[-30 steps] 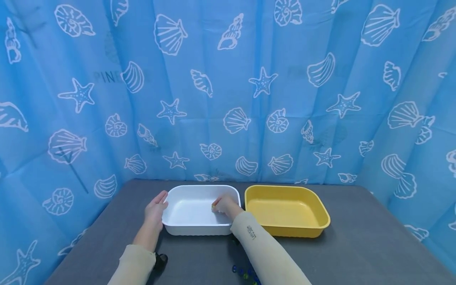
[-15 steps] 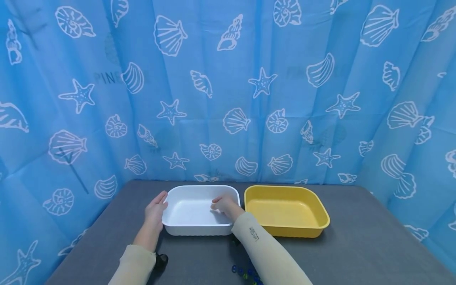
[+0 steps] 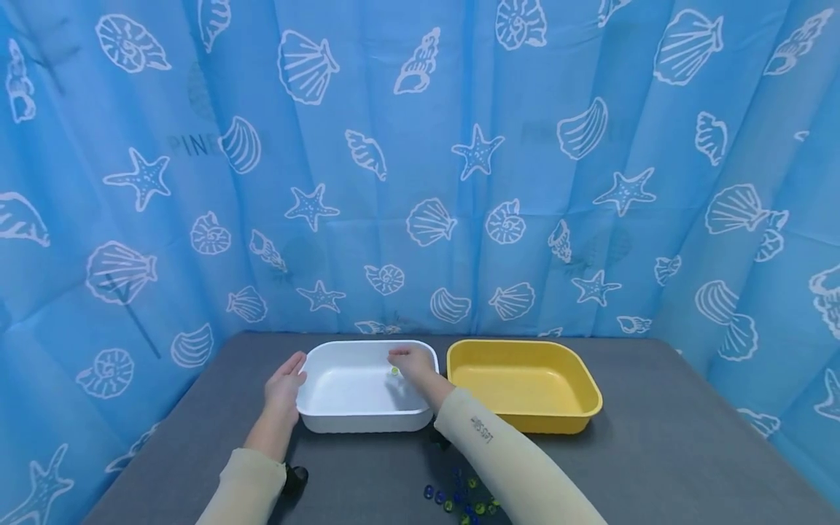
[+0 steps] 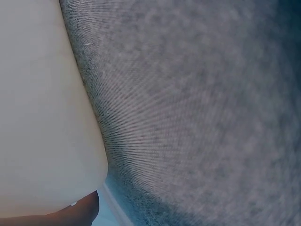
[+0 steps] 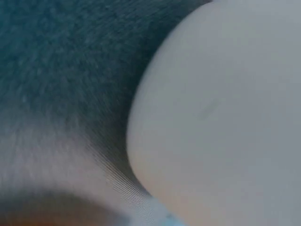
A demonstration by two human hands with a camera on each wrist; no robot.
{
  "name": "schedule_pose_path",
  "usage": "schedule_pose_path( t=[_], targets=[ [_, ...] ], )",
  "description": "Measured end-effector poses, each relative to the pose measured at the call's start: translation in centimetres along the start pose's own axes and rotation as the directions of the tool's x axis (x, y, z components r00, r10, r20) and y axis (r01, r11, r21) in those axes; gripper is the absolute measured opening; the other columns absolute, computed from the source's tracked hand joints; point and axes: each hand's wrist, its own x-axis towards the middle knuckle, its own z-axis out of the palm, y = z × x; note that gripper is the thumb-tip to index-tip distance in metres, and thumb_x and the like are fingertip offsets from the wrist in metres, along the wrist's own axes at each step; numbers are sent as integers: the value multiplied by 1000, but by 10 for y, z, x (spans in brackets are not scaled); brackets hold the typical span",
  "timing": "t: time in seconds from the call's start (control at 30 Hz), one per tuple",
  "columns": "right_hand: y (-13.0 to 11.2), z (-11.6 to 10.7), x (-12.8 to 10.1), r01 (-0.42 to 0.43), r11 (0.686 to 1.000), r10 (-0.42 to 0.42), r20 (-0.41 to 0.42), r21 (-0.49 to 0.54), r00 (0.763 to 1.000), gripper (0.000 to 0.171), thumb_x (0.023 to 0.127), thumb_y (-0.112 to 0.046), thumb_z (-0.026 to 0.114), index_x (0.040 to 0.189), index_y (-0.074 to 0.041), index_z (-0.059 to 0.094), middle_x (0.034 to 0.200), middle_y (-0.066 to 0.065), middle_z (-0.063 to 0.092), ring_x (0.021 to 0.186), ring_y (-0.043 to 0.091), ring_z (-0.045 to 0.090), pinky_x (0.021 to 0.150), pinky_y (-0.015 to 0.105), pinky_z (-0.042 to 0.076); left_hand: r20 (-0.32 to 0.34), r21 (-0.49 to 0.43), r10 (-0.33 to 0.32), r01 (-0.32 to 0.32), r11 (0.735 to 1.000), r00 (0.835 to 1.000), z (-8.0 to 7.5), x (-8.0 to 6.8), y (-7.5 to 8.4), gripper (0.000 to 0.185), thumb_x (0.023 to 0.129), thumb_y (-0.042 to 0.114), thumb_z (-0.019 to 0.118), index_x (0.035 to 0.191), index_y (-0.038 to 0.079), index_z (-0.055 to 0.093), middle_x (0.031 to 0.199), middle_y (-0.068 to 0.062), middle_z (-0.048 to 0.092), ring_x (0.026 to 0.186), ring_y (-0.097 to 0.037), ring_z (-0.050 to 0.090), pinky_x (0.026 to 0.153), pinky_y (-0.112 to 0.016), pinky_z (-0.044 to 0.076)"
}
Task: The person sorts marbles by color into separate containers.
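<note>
In the head view my left hand (image 3: 284, 386) rests against the left side of the white tub (image 3: 367, 423), its fingers straight and its thumb at the rim. My right hand (image 3: 413, 364) is over the right part of that tub, fingers loosely bent with nothing showing between them. A small yellow-green glass pebble (image 3: 394, 371) shows just below its fingertips, against the tub's white inside. In the left wrist view a pale sleeve (image 4: 47, 117) fills one side; a pale sleeve (image 5: 216, 117) covers much of the right wrist view. Neither wrist view shows the fingers' contact.
A yellow tub (image 3: 525, 423) stands right of the white one. Several blue and yellow-green glass pebbles (image 3: 458, 492) lie on the grey tablecloth (image 3: 367, 481) near the right forearm. A blue shell-print curtain (image 3: 420, 168) hangs behind the table.
My right hand pinched a yellowish piece at first; it has since lifted slightly, and the yellow-green pebble now shows apart below the fingertips. The left hand stays at the tub's side.
</note>
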Motion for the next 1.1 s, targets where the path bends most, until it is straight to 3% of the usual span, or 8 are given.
schedule_pose_path(
  t=[0.2,0.6,0.9,1.1],
  targets=[
    [-8,-15,-22,2,995,-4,23,103,1000,28,98,-19,60,121,-5,66,125,15,59,115,35,55,98,50,45,2,-1,8,-8,1000,1000,0,1,-2,48,103,-1,36,151,5,31,155,-13,30,144,-26,24,115,-40,22],
    [-4,-51,-63,141,989,-145,101,48,984,32,98,-21,59,125,-4,62,110,15,61,101,37,58,86,44,52,7,2,23,-23,1000,1000,1,0,-2,48,104,1,37,151,4,31,155,-14,29,144,-27,24,115,-40,23],
    [8,-75,-87,162,981,-174,114,109,978,28,98,-17,58,119,1,64,96,16,60,78,25,55,72,34,52,8,-6,11,-11,1000,1000,0,1,-2,47,104,1,36,151,5,32,155,-13,31,143,-25,25,115,-40,23],
    [20,-97,-104,194,968,-225,204,159,953,30,98,-14,58,120,7,61,86,9,60,68,17,54,64,24,49,19,-1,10,-10,1000,1000,1,0,0,48,104,1,36,151,6,31,155,-12,30,144,-25,23,115,-39,21]
  ],
)
